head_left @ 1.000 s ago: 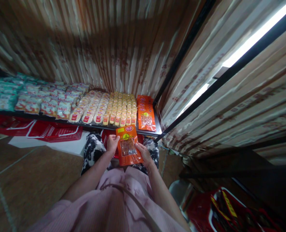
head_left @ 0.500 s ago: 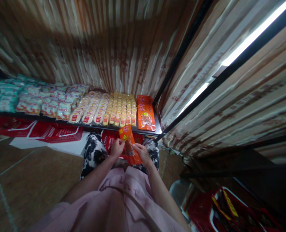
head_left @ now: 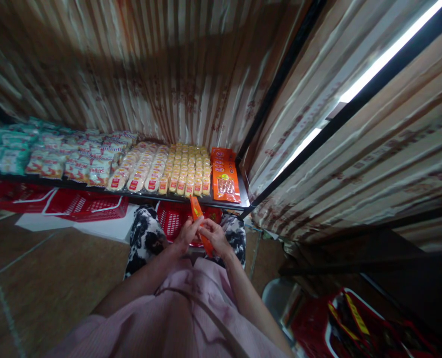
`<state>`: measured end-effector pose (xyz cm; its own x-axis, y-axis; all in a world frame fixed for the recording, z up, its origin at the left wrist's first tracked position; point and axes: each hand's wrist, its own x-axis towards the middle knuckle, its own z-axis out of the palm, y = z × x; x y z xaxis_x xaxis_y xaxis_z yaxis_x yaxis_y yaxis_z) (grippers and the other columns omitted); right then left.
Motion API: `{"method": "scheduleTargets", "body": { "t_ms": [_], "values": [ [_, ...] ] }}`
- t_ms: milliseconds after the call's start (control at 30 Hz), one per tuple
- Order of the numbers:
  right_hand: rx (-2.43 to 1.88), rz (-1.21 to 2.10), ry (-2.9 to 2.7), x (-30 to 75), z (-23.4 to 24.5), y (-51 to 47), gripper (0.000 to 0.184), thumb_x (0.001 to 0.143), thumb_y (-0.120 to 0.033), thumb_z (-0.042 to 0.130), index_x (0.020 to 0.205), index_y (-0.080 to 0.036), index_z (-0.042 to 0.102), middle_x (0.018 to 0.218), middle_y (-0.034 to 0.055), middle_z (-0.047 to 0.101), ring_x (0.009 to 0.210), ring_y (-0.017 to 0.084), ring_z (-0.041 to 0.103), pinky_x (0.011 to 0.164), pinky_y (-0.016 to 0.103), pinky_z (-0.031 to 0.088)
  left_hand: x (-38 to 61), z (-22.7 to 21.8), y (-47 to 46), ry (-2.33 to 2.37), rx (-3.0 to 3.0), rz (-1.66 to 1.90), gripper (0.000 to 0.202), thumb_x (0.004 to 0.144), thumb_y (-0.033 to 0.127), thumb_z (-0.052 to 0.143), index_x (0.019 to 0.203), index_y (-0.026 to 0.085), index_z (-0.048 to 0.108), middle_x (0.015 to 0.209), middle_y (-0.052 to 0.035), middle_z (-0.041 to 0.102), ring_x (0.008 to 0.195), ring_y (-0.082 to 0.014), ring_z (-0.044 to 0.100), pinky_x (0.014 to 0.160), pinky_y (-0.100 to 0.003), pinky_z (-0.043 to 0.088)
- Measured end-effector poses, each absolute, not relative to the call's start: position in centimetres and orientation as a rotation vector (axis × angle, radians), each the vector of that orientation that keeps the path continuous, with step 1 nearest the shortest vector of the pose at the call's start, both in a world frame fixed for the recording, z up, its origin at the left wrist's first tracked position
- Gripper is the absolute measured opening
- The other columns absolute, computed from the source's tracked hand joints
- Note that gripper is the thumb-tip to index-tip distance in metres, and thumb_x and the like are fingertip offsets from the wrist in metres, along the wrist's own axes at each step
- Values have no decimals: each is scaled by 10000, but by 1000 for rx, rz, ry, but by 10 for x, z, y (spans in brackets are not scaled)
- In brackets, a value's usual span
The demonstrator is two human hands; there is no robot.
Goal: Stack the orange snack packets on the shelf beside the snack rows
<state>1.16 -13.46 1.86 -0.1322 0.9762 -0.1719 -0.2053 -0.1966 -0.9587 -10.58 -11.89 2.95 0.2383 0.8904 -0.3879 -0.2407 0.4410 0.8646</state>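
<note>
An orange snack packet (head_left: pixel 197 217) is turned edge-on between my hands, above my lap. My left hand (head_left: pixel 186 235) presses on its left side with the fingers together. My right hand (head_left: pixel 214 238) grips its right side near the lower end. Just beyond them a black shelf (head_left: pixel 221 203) carries a stack of the same orange packets (head_left: pixel 225 178) at its right end, with rows of yellow packets (head_left: pixel 189 170) and round pale packets (head_left: pixel 141 168) to the left.
Red plastic baskets (head_left: pixel 86 205) sit on the floor under the shelf, one (head_left: pixel 173 217) between my knees. More red baskets (head_left: pixel 340 323) lie at the lower right. Green and white bags (head_left: pixel 27 151) fill the shelf's left part. A striped wall rises behind.
The orange packet faced me flat a second ago. It has since been turned to its edge and my hands have drawn close together around it.
</note>
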Motion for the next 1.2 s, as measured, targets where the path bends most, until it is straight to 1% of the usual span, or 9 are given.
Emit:
{"method": "scheduleTargets", "body": {
  "t_ms": [167,233,433,533,667,833,967,1100,1200],
  "values": [
    [-1152,1439,-1191,4,18,-135,317,673,-463,722,762,-190,589,570,-75,490,509,64,389,481,197,309,-103,21,-117,1129,771,994,309,733,409,708,867,137,645,788,-57,695,757,-189,673,654,-256,531],
    [-1159,1400,-1250,1,20,-135,310,677,-463,719,752,-192,588,568,-78,481,515,65,388,490,198,312,-102,16,-115,1165,757,1024,274,742,376,702,873,140,649,761,-49,693,751,-186,672,674,-260,531],
    [-1145,1458,-1316,-3,21,-138,310,728,-426,673,944,-205,654,720,-31,632,654,113,556,635,235,437,-105,13,-112,1247,701,1058,201,818,342,615,831,142,631,748,-62,691,709,-183,674,650,-261,529],
    [-1142,1434,-1264,-1,16,-136,302,728,-456,654,892,-203,674,730,-7,663,659,135,591,655,265,471,-107,12,-110,1270,700,1063,183,846,314,571,815,140,617,721,-54,680,651,-168,658,585,-241,512],
    [-1311,1167,-1099,13,4,-131,339,712,-515,627,812,-192,659,668,11,650,581,158,579,566,286,474,-107,8,-106,1296,703,1077,154,837,287,574,804,143,616,730,-51,677,644,-162,647,539,-221,480],
    [-1605,703,-961,43,-8,-127,385,711,-500,601,935,-191,645,908,86,702,816,225,647,777,361,506,-107,4,-100,1273,685,1109,201,818,344,587,842,147,621,757,-54,684,669,-180,656,573,-253,494],
    [-1575,895,-978,51,-10,-130,392,701,-524,616,926,-207,668,942,82,706,883,243,643,801,361,494,-106,3,-97,1241,670,1132,288,767,432,643,810,148,627,740,-55,682,698,-189,661,646,-278,506],
    [-1416,1228,-1002,44,-9,-133,392,705,-584,620,793,-205,667,757,32,688,719,216,618,648,314,474,-105,5,-93,1202,655,1159,324,723,458,680,825,154,628,731,-49,682,713,-195,663,671,-292,506],
    [-1380,1268,-980,42,-9,-133,380,663,-582,662,717,-206,652,687,15,661,648,198,585,584,291,443,-104,9,-89,1178,649,1170,281,717,411,680,833,163,618,734,-37,684,714,-189,663,663,-279,503]
  ]
}}
